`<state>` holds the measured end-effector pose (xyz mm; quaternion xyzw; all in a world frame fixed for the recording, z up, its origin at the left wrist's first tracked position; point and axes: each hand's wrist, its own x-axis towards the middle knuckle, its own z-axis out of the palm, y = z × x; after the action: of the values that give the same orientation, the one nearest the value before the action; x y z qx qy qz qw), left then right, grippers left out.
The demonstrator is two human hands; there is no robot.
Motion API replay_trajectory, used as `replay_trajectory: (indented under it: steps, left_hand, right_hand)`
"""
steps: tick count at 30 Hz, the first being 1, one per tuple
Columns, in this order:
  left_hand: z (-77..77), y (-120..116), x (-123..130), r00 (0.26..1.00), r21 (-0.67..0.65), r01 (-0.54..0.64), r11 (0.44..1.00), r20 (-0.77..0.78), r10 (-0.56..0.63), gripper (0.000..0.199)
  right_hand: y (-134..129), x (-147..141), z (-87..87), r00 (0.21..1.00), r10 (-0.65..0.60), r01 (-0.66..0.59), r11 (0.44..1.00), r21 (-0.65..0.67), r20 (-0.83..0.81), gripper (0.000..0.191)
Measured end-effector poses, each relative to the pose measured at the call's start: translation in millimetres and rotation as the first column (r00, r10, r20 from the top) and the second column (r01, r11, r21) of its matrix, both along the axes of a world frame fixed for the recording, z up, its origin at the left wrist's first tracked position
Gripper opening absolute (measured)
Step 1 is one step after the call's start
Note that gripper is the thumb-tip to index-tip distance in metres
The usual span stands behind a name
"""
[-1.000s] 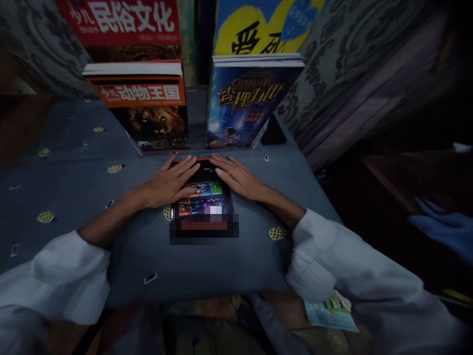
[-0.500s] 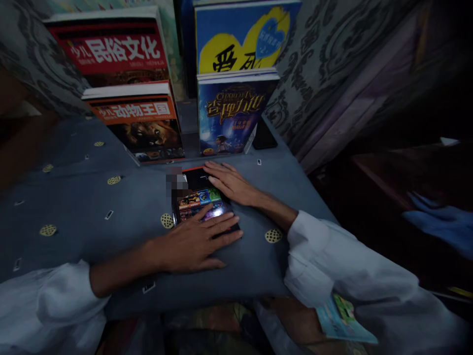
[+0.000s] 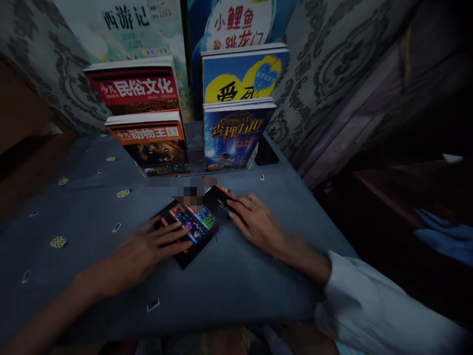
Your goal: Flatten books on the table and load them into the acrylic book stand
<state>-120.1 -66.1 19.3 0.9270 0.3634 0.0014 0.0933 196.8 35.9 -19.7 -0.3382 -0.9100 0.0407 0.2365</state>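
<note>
A book (image 3: 192, 224) with a dark cover and rows of small colourful pictures lies slanted on the blue-grey tablecloth. Part of its upper edge is blurred out. Across its lower left corner my left hand (image 3: 148, 249) rests with the fingers stretched and spread on the cover; its thumb is hard to make out. My right hand (image 3: 258, 224) holds the upper right edge of the book, fingers bent at the rim. Beyond the book stand an orange-topped book with a lion (image 3: 158, 148) and a dark blue book (image 3: 232, 138).
Behind these stand a red book (image 3: 140, 88), a blue and yellow book (image 3: 236, 74), a pale green book (image 3: 140, 39) and another blue book (image 3: 236, 24). A black phone-like object (image 3: 266, 154) lies beside the row. The table's right edge runs diagonally, with blue cloth (image 3: 445, 236) beyond.
The flat book has turned from nearly straight to slanted. My left hand has shifted left onto its corner, and my right hand has moved right and nearer. The view has tilted up.
</note>
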Motion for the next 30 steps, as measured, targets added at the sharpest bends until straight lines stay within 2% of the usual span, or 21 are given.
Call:
replay_trajectory:
  steps: [4, 7, 10, 15, 19, 22, 25, 30]
  left_hand:
    - [5.1, 7, -24, 0.981, 0.022, -0.186, 0.982, -0.049, 0.187, 0.056]
    - [1.1, 19, -17, 0.953, 0.108, -0.288, 0.951, -0.065, 0.296, 0.045]
    - [-10.2, 35, 1, 0.937, 0.191, -0.330, 0.924, -0.048, 0.345, 0.050]
    - [-23.0, 70, 42, 0.943, 0.195, -0.324, 0.926, -0.013, 0.332, 0.058]
    - [-22.2, 95, 75, 0.964, 0.114, -0.266, 0.957, 0.015, 0.266, 0.060]
    - [-21.4, 103, 86, 0.970, 0.081, -0.240, 0.967, 0.045, 0.237, 0.059]
    - [-21.2, 100, 76, 0.971, 0.075, -0.240, 0.968, 0.038, 0.237, 0.059]
    - [-24.1, 74, 18, 0.912, 0.087, -0.409, 0.908, 0.007, 0.410, 0.061]
  right_hand:
    - [-34, -5, 4.1, 1.000, 0.024, -0.024, 1.000, 0.009, -0.009, 0.033]
    - [-43, -9, 3.8, 0.997, 0.071, -0.071, 0.997, -0.001, -0.026, 0.031]
    - [-40, -9, 0.7, 0.993, 0.096, -0.097, 0.995, -0.005, -0.068, 0.032]
    - [-38, -7, -1.9, 0.993, 0.099, -0.097, 0.995, 0.027, -0.063, 0.031]
    - [-38, -8, -2.3, 0.991, 0.111, -0.105, 0.991, 0.084, -0.068, 0.030]
    - [-38, -9, -3.7, 0.989, 0.122, -0.114, 0.988, 0.100, -0.081, 0.031]
    - [-39, -9, -5.1, 0.990, 0.110, -0.103, 0.990, 0.092, -0.086, 0.032]
    - [-39, -5, -2.8, 0.991, 0.112, -0.109, 0.993, 0.040, -0.079, 0.033]
